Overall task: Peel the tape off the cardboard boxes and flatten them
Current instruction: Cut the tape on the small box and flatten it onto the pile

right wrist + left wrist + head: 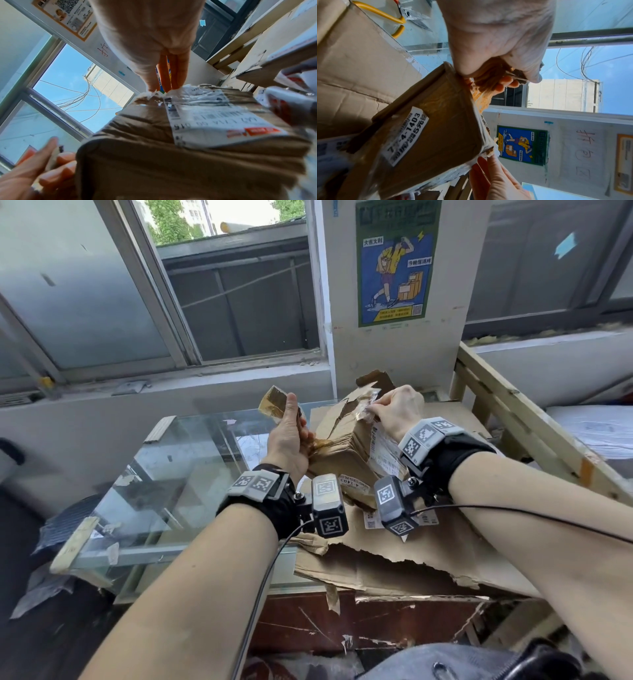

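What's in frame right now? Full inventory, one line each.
cardboard box: 1, brown, crumpled, held over the flattened sheets
tape: 1 clear strip, at the box's top edge, pinched by the right hand
torn flap: 1, brown, in the left hand
flattened cardboard: several brown sheets, under the box
shipping labels: at least 2, white, on the box
glass case: 1, clear, left of the cardboard
scissors: 1, yellow-handled, on the glass, left wrist view
poster: 1, green and blue, on the pillar
wooden frame: 1, pale, right side
left hand: grips the flap
right hand: pinches the tape
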### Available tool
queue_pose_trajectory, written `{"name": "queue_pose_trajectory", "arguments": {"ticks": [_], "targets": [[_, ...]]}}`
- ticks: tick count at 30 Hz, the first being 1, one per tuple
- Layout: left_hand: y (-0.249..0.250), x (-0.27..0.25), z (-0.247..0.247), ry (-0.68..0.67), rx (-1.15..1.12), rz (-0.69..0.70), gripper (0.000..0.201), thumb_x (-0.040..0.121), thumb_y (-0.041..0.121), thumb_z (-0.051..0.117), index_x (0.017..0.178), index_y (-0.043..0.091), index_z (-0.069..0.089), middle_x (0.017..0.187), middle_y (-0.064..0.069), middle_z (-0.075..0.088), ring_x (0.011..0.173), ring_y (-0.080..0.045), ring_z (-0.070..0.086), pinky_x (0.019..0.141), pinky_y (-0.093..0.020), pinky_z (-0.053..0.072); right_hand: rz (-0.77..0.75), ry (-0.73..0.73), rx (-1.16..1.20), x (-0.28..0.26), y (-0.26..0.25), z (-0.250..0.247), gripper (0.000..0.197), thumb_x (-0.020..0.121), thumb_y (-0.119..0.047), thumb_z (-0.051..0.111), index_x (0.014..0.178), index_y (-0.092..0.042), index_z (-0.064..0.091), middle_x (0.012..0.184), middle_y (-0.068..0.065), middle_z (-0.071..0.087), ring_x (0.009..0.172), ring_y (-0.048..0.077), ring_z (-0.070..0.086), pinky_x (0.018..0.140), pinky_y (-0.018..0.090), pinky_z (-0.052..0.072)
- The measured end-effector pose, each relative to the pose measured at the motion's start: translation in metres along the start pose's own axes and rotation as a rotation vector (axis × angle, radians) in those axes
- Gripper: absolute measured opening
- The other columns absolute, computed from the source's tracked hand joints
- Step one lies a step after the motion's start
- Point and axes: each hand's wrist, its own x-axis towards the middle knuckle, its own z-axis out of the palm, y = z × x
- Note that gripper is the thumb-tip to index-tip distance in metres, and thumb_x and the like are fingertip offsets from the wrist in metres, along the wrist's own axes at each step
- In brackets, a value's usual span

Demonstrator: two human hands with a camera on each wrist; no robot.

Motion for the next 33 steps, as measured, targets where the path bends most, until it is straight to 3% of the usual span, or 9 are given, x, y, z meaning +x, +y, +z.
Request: {"name": "queue_pose_trajectory", "arguments": {"ticks": [4, 7, 10, 12, 15, 18, 26, 30, 33], "targets": [[-0.001, -0.004, 0.005, 0.0, 0.02, 0.047, 0.035, 0.082, 0.045, 0.07, 0.068, 0.019, 0.051, 0.049, 0.007, 0.048, 0.045, -0.008, 0.037, 0.054, -0.021, 0.036, 0.085, 0.067, -0.088, 0.005, 0.001, -0.01, 0.047, 0.068, -0.049, 0.08, 0.073, -0.005, 0.066, 0.083, 0.009, 0.066, 0.079, 0.023, 0.059, 0.066, 0.026, 0.037], [0.002, -0.004, 0.007, 0.007, 0.041, 0.071, 0.035, 0.083, 0.045, 0.069, 0.069, 0.018, 0.051, 0.048, 0.007, 0.048, 0.045, -0.008, 0.039, 0.055, -0.023, 0.037, 0.025, 0.109, -0.115, 0.0, -0.009, -0.022, 0.043, 0.082, -0.05, 0.065, 0.076, -0.009, 0.056, 0.08, 0.004, 0.054, 0.074, 0.019, 0.05, 0.063, 0.028, 0.034], [0.004, -0.004, 0.014, 0.019, 0.09, 0.116, 0.035, 0.084, 0.047, 0.068, 0.072, 0.018, 0.051, 0.055, 0.005, 0.049, 0.046, -0.008, 0.043, 0.057, -0.024, 0.041, -0.415, 0.225, -0.089, -0.014, -0.027, -0.03, 0.017, 0.092, -0.023, 0.057, 0.09, -0.006, 0.058, 0.089, 0.005, 0.054, 0.083, 0.016, 0.046, 0.073, 0.029, 0.044], [0.005, -0.005, 0.02, 0.021, 0.113, 0.133, 0.035, 0.085, 0.047, 0.066, 0.073, 0.018, 0.052, 0.055, 0.006, 0.049, 0.047, -0.009, 0.044, 0.059, -0.025, 0.044, -0.648, -0.044, -0.071, -0.024, -0.041, -0.029, 0.021, 0.09, -0.027, 0.062, 0.088, -0.006, 0.063, 0.09, 0.004, 0.06, 0.084, 0.014, 0.05, 0.076, 0.028, 0.048], [0.006, -0.008, 0.028, 0.025, 0.134, 0.116, 0.04, 0.082, 0.052, 0.067, 0.068, 0.017, 0.053, 0.046, 0.006, 0.051, 0.047, -0.012, 0.048, 0.065, -0.031, 0.049, -0.564, -0.569, -0.33, -0.037, -0.05, -0.014, 0.048, 0.073, -0.061, 0.066, 0.094, -0.017, 0.064, 0.091, -0.003, 0.063, 0.082, 0.014, 0.059, 0.079, 0.031, 0.052], [0.006, -0.013, 0.032, 0.054, 0.175, 0.12, 0.041, 0.083, 0.051, 0.067, 0.068, 0.016, 0.052, 0.046, 0.005, 0.053, 0.05, -0.014, 0.05, 0.065, -0.029, 0.048, -0.533, -0.555, -0.486, -0.038, -0.042, -0.004, 0.053, 0.073, -0.063, 0.064, 0.102, -0.019, 0.061, 0.104, 0.001, 0.061, 0.095, 0.019, 0.055, 0.089, 0.035, 0.047], [0.001, -0.022, 0.033, 0.173, 0.259, 0.083, 0.038, 0.085, 0.05, 0.066, 0.081, 0.013, 0.055, 0.067, -0.002, 0.06, 0.058, -0.017, 0.059, 0.071, -0.036, 0.056, -0.381, -0.522, -0.475, -0.03, -0.03, 0.001, 0.038, 0.079, -0.065, 0.053, 0.087, -0.028, 0.059, 0.102, 0.004, 0.066, 0.098, 0.024, 0.058, 0.085, 0.032, 0.044], [0.0, -0.023, 0.032, 0.172, 0.197, 0.064, 0.029, 0.088, 0.038, 0.067, 0.096, 0.012, 0.057, 0.062, 0.001, 0.055, 0.05, -0.012, 0.053, 0.053, -0.025, 0.051, -0.317, -0.525, -0.407, -0.032, -0.028, 0.0, 0.045, 0.083, -0.062, 0.055, 0.121, -0.039, 0.06, 0.129, 0.002, 0.059, 0.123, 0.023, 0.046, 0.11, 0.036, 0.026], [0.0, -0.025, 0.031, 0.169, 0.192, 0.042, 0.022, 0.091, 0.031, 0.066, 0.094, 0.011, 0.058, 0.059, 0.003, 0.048, 0.045, -0.01, 0.045, 0.05, -0.023, 0.045, -0.295, -0.523, -0.354, -0.033, -0.026, 0.006, 0.049, 0.078, -0.067, 0.056, 0.12, -0.042, 0.062, 0.135, -0.005, 0.056, 0.128, 0.022, 0.04, 0.113, 0.038, 0.018]]}}
